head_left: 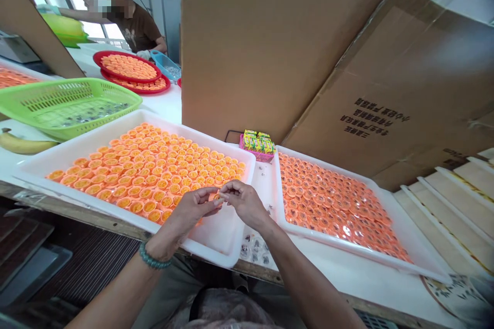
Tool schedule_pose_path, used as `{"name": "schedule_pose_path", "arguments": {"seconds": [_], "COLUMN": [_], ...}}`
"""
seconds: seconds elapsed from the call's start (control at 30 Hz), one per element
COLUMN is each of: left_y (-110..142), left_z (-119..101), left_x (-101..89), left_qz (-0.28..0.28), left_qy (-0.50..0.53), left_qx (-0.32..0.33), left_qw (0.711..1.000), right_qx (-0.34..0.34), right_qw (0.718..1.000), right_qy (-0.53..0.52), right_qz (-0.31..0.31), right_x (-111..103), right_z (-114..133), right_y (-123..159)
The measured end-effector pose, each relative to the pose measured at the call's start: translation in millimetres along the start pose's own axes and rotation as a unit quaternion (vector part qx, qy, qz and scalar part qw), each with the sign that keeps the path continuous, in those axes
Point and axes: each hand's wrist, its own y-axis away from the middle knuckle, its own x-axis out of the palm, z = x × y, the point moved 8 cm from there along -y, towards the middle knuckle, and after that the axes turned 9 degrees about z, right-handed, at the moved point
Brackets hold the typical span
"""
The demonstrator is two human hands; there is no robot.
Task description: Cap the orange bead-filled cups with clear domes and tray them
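Observation:
Between the fingertips of my left hand is a small orange cup, pinched above the near right corner of a white tray. The fingers of my right hand close together at the same cup; whether they also hold a tiny part is hidden. Rows of similar orange cups with yellow centres fill most of the left white tray. In the right white tray lie many orange cups with dark centres under shiny clear tops. Small clear pieces with dark bits lie on the table between the trays.
A green basket with small clear pieces, a banana and red plates of orange cups stand left. Behind are a pink basket of yellow-green packets and tall cardboard sheets. Another person sits at the back left.

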Motion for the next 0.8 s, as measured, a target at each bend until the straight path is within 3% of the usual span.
{"name": "schedule_pose_path", "arguments": {"seconds": [0.2,0.43,0.63,0.8], "left_y": [1,2,2,0], "left_z": [-1,-3,-5,-5], "left_x": [-3.0,-0.2,-0.4,-3.1], "left_qz": [-0.027,-0.02,-0.033,-0.04], "left_qy": [0.016,0.0,0.002,-0.004], "left_qx": [-0.002,-0.008,0.0,0.003], "left_qw": [1.0,1.0,0.999,0.999], "right_qx": [-0.048,-0.118,-0.127,-0.123], "right_qw": [0.995,0.966,0.952,0.946], "right_qy": [0.08,0.217,0.245,0.271], "right_qz": [-0.026,-0.07,-0.132,-0.129], "right_x": [-1,10,15,18], "right_z": [12,22,16,17], "right_y": [15,35,32,32]}}
